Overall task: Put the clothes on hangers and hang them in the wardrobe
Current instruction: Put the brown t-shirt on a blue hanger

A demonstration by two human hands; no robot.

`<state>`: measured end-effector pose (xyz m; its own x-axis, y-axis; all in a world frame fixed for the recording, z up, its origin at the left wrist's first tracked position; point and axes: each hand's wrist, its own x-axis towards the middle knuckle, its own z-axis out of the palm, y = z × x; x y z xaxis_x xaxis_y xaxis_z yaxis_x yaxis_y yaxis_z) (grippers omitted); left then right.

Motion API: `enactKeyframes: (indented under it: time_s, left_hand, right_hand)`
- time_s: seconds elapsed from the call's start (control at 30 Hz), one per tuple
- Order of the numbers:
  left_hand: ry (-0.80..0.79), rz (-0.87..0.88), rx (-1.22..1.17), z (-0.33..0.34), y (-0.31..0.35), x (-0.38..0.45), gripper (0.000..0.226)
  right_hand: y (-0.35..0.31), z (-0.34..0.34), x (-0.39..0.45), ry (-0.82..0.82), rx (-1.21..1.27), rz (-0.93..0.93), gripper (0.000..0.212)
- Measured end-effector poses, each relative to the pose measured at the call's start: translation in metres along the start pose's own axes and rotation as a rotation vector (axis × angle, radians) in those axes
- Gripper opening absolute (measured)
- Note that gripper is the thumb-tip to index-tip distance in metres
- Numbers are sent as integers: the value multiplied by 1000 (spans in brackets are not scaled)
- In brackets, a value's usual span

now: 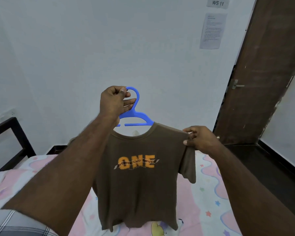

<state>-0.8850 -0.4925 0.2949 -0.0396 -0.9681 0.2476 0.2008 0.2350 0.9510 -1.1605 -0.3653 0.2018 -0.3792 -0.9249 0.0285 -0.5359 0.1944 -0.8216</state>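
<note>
A brown T-shirt (140, 184) with an orange "ONE" print hangs on a blue plastic hanger (138, 114), held up in the air over the bed. My left hand (114, 99) grips the hanger's hook from the left. At the shirt's right shoulder, my right hand (199, 138) pinches the seam where the sleeve begins. The shirt's left shoulder is hidden behind my left forearm. No wardrobe is in view.
Below the shirt lies a bed with a pink patterned sheet (209, 201) and a dark frame (12, 133) at the left. A brown door (255, 74) stands at the right by a white wall with taped papers (211, 31).
</note>
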Motion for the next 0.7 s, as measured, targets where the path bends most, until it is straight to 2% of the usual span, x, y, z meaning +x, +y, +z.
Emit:
enactKeyframes:
  time_s: [0.07,0.17,0.2,0.3,0.37,0.47,0.53,0.57,0.63,0.7]
  left_hand:
    - [1,6,10,-1,0,2,13]
    - [23,9,-23,-7,2,7,13]
    - [36,7,-32,-9,3,8,13]
    - [50,6,-45,-11,3,10,14]
    - [42,0,-47,-9,2,9,14]
    - [25,-8,-34,-4,-1,8,13]
    - [11,-7,-27,-1,-2,7,13]
    - [7,-6,-22,1,-1,7,14]
    - [-1,-3,-8,4,-1,6,14]
    - [-7,2,0,6,0,5,13]
  right_hand:
    - [2,-4,2,56,-81,-55,40]
    - [-5,-13,0,249,-204,-190,42]
    - [-6,-14,-2,249,-263,-205,44]
    - [-6,-14,-7,107,-379,-163,39]
    - [-13,-14,-8,123,-214,-134,29]
    - [-34,-6,-2,156,-110,-271,22]
    - [-52,7,0,90,-185,-351,17]
    - [-60,14,2,61,-266,-380,22]
    - [-73,25,7,11,-438,-388,32]
    - [-84,31,12,-38,-525,-361,27]
